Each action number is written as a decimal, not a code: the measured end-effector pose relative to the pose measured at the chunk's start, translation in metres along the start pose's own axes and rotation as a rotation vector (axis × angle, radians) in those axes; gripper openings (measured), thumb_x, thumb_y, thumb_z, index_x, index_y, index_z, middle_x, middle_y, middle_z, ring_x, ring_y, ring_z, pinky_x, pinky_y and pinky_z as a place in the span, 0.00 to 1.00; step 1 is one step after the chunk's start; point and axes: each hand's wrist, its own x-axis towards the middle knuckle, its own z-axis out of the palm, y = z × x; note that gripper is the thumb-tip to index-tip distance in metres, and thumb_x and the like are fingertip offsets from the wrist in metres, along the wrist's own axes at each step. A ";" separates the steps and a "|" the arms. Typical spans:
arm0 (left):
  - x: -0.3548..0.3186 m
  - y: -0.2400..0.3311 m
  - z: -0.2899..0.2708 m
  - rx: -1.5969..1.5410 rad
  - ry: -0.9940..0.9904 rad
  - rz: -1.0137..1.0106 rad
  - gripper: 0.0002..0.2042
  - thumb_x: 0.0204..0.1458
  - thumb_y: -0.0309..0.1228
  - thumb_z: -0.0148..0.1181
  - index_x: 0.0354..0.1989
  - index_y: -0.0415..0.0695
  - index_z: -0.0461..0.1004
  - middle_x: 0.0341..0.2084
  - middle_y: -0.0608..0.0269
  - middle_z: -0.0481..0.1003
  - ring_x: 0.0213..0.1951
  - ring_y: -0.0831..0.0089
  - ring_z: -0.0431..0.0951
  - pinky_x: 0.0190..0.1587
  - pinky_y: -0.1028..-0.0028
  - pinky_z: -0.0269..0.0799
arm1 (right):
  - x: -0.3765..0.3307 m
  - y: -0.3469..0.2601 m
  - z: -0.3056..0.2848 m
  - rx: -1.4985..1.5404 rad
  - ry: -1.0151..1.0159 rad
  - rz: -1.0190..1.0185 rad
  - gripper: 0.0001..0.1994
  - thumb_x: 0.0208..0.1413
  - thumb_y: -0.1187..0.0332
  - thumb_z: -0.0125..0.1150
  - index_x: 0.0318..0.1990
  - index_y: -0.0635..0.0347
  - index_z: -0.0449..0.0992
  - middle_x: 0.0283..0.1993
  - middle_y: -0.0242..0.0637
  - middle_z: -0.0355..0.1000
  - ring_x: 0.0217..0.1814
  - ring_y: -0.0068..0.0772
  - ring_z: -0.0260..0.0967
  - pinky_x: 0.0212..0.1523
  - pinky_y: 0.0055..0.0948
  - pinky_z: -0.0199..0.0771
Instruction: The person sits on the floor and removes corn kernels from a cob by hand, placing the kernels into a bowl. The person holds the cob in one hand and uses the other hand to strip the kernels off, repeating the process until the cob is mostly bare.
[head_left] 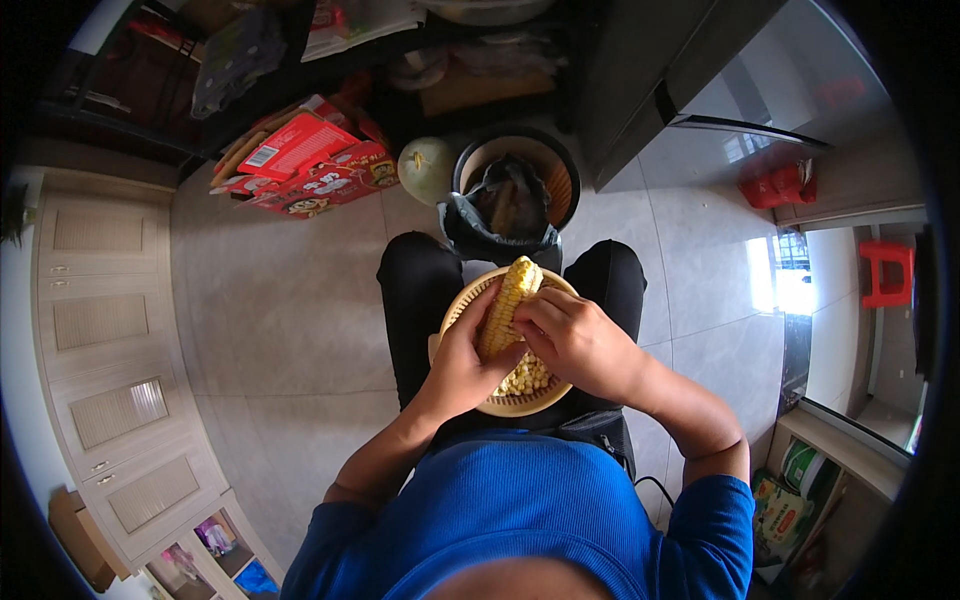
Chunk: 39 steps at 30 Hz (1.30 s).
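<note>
A yellow ear of corn is held tilted over a round yellow plastic basket, its tip pointing away from me. My left hand wraps around the lower left side of the ear. My right hand is closed against its right side, with the fingertips pressed on the kernels near the upper half. Loose kernels lie in the bottom of the basket, which rests on my lap between my thighs. Whether any kernels are under my right fingers is hidden.
Beyond my knees stands a trash bin with a dark bag hanging over its near rim. A pale green melon and flattened red cardboard boxes sit left of it. Cabinets line the left; a red stool stands far right.
</note>
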 end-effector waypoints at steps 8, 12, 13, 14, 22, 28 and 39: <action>0.003 0.002 0.002 -0.279 -0.061 -0.110 0.31 0.45 0.19 0.60 0.59 0.33 0.53 0.50 0.55 0.65 0.53 0.72 0.66 0.54 0.74 0.63 | -0.005 0.001 -0.007 0.130 0.007 0.065 0.07 0.46 0.78 0.58 0.35 0.68 0.72 0.33 0.44 0.70 0.35 0.42 0.71 0.38 0.32 0.73; 0.004 0.009 -0.005 -0.394 -0.084 -0.184 0.30 0.47 0.22 0.60 0.59 0.33 0.53 0.50 0.55 0.65 0.52 0.73 0.66 0.54 0.74 0.64 | -0.006 -0.001 -0.013 0.245 0.054 0.190 0.08 0.46 0.77 0.59 0.35 0.66 0.74 0.35 0.43 0.72 0.38 0.41 0.72 0.40 0.31 0.73; 0.003 0.009 -0.006 -0.415 -0.088 -0.187 0.30 0.47 0.23 0.60 0.59 0.33 0.53 0.50 0.55 0.65 0.52 0.73 0.67 0.54 0.74 0.64 | -0.006 0.000 -0.013 0.236 0.052 0.174 0.07 0.45 0.77 0.59 0.35 0.66 0.75 0.35 0.43 0.72 0.38 0.41 0.72 0.40 0.31 0.73; 0.003 0.009 -0.006 -0.393 -0.093 -0.172 0.30 0.48 0.23 0.60 0.59 0.33 0.53 0.50 0.55 0.65 0.52 0.73 0.67 0.54 0.74 0.64 | -0.005 0.001 -0.013 0.225 0.051 0.159 0.07 0.45 0.77 0.59 0.34 0.66 0.75 0.34 0.43 0.72 0.38 0.41 0.72 0.40 0.31 0.73; 0.003 0.013 -0.005 -0.408 -0.146 -0.193 0.30 0.49 0.21 0.58 0.59 0.32 0.52 0.50 0.56 0.64 0.51 0.74 0.66 0.54 0.74 0.64 | -0.002 0.002 -0.019 0.106 0.019 -0.022 0.07 0.44 0.77 0.59 0.33 0.67 0.76 0.33 0.44 0.72 0.34 0.43 0.72 0.37 0.31 0.74; 0.003 0.021 -0.007 -0.351 -0.220 -0.192 0.30 0.51 0.22 0.55 0.61 0.34 0.49 0.52 0.56 0.62 0.53 0.74 0.64 0.54 0.75 0.62 | 0.001 0.001 -0.024 0.138 -0.017 -0.016 0.06 0.44 0.77 0.59 0.32 0.67 0.75 0.32 0.44 0.72 0.33 0.43 0.72 0.36 0.32 0.74; -0.003 0.020 -0.004 -0.030 -0.171 -0.093 0.27 0.54 0.25 0.49 0.62 0.35 0.48 0.55 0.49 0.60 0.55 0.68 0.63 0.56 0.74 0.58 | 0.001 -0.004 -0.022 -0.101 -0.123 -0.181 0.11 0.37 0.78 0.56 0.33 0.72 0.69 0.34 0.43 0.69 0.38 0.42 0.69 0.38 0.31 0.73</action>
